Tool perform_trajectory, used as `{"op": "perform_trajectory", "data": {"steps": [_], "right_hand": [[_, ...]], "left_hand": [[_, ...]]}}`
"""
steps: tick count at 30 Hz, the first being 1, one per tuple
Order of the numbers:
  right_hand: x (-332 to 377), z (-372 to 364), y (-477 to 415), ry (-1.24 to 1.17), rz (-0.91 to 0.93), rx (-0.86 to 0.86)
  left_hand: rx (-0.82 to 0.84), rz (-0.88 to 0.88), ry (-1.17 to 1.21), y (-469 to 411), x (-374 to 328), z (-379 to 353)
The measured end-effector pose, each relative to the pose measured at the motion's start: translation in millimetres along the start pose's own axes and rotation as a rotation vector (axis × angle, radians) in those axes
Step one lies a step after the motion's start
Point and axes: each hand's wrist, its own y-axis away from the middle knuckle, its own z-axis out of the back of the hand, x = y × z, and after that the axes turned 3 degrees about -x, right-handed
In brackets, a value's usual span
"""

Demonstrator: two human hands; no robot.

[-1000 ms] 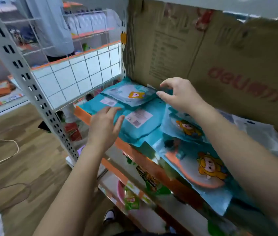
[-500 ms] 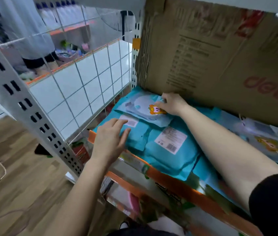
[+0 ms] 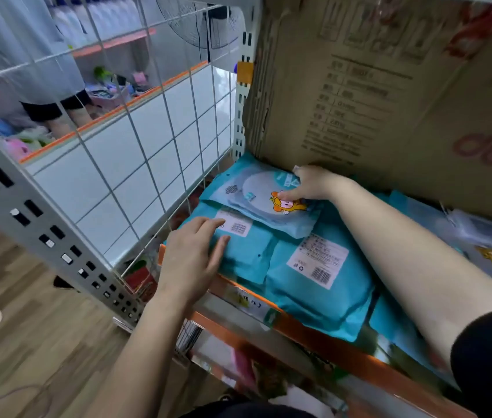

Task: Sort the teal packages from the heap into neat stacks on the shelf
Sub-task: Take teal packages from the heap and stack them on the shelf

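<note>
Your left hand (image 3: 192, 257) lies flat on the front teal package (image 3: 249, 259); your right hand (image 3: 311, 184) pinches the top package (image 3: 253, 193), cardboard box (image 3: 389, 101) just behind, wire grid (image 3: 154, 140) alongside.

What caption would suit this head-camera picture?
Right hand grips a cartoon-printed teal package lying on others; left hand rests flat on a labelled package in front.

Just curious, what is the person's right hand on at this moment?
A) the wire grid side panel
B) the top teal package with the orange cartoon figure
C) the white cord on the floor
B: the right hand sits on the top teal package at the back of the shelf, with its thumb touching the orange cartoon figure.
</note>
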Motion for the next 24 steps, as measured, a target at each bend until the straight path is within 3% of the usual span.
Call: {"op": "perform_trajectory", "data": {"steps": [7,15,21,24], "right_hand": [[-3.9,1.7,6.7,-0.077,-0.001,-0.093],[-0.6,12.4,19.6,0.007,-0.124,-0.178],[-9.4,9.9,29.6,-0.227,-0.224,-0.037],[-15.9,10.7,34.1,-0.452,-0.2,-0.067]], "left_hand": [[0.017,0.01,0.005,-0.3,2.6,-3.9],[0.015,-0.012,0.01,2.3,-5.5,-2.2],[0.001,-0.017,0.046,5.1,-8.3,-5.6],[-0.002,-0.022,0.047,6.3,-9.7,-4.4]]}}
